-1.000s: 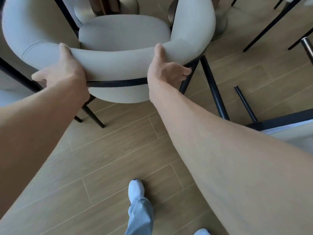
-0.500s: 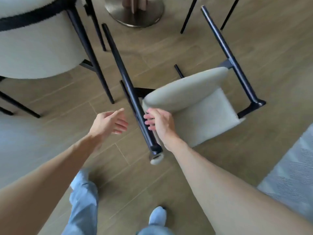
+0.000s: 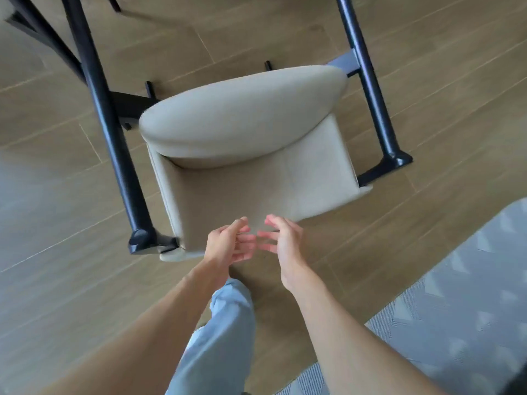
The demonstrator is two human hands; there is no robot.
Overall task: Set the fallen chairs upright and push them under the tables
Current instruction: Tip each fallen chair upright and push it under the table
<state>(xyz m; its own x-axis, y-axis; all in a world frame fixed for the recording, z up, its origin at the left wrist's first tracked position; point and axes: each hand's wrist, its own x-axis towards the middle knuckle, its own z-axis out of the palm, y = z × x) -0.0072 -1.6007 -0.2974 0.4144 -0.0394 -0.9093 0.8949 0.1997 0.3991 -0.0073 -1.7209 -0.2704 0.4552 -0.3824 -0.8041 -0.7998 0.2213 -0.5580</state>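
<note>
**Surroundings of the work area, seen from above**

The floor (image 3: 427,52) is laid in long wood-grain planks of mid-brown tone, their pale seams running diagonally across the view. At lower right a grey rug (image 3: 470,309) with a fine woven ribbing and lighter triangular markings lies flat on the planks, its edge running diagonally. At bottom centre a leg in light blue trousers (image 3: 225,337) extends forward over the floor, just beside the rug's edge.
</note>
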